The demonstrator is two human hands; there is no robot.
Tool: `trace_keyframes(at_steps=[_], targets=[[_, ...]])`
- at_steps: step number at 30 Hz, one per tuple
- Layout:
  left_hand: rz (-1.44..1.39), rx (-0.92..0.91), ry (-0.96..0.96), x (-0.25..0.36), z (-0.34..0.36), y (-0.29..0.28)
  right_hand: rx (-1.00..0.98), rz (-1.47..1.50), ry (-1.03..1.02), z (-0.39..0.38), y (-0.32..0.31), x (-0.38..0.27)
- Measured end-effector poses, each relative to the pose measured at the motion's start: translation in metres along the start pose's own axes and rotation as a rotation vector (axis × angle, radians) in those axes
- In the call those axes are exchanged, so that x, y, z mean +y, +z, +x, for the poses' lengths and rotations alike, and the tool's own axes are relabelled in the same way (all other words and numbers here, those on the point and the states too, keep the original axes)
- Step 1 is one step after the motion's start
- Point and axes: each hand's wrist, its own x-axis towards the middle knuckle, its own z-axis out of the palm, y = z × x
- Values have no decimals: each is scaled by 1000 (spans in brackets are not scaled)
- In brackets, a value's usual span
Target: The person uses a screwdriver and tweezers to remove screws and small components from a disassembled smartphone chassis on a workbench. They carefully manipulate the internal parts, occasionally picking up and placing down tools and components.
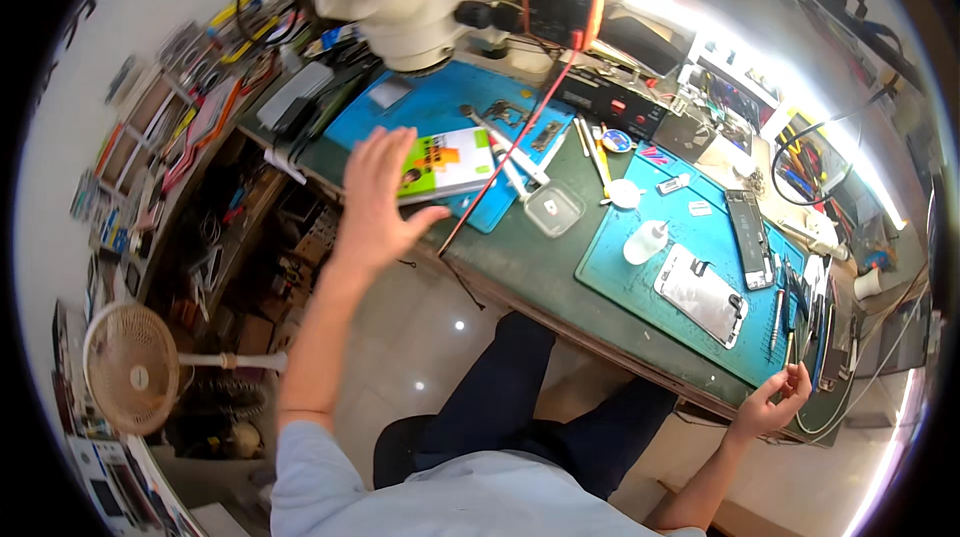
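Observation:
My left hand [372, 202] is raised at the bench's front edge, its fingers stretched out and the thumb apart. Just beyond it lies a green, white and orange box [448, 163]; whether the fingers touch it I cannot tell. At the right front corner of the bench, my right hand [775, 403] has thumb and fingertips pinched together. A thin tool end shows by those fingertips, too small to name. Beside that hand lie a screwdriver [777, 319] and several other slim tools. A phone screen panel [702, 295] and an opened phone [750, 239] rest on the teal mat [622, 279].
A white microscope [405, 12] stands over the blue mat [350, 127]. A red cable [512, 149] crosses the bench. The mat holds a white bottle [646, 241], with a clear plastic box [554, 208] beside it. A fan [132, 369] stands at the left.

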Motion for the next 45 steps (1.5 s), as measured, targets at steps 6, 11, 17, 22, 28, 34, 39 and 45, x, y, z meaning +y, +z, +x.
trace_keyframes(at_steps=[6,11,17,22,28,34,39,45], targets=[[-78,-667,-138,-60,48,-5,-35,38,85,6,7,-12],[-129,-491,-180,-78,45,-31,-80,52,95,11,7,-9],[-144,-322,-383,-128,5,-99,-80,103,113,7,5,-5],[-16,-441,-406,-124,-6,-102,-2,157,43,3,8,0],[-43,-498,-251,-87,23,-49,-46,105,2,8,6,-5],[-110,-442,-123,-96,31,-5,-44,122,-90,30,12,-32],[-92,-520,-119,-98,42,10,7,193,-87,27,14,-30],[-13,-198,47,-80,27,2,11,193,-107,24,14,-31]])
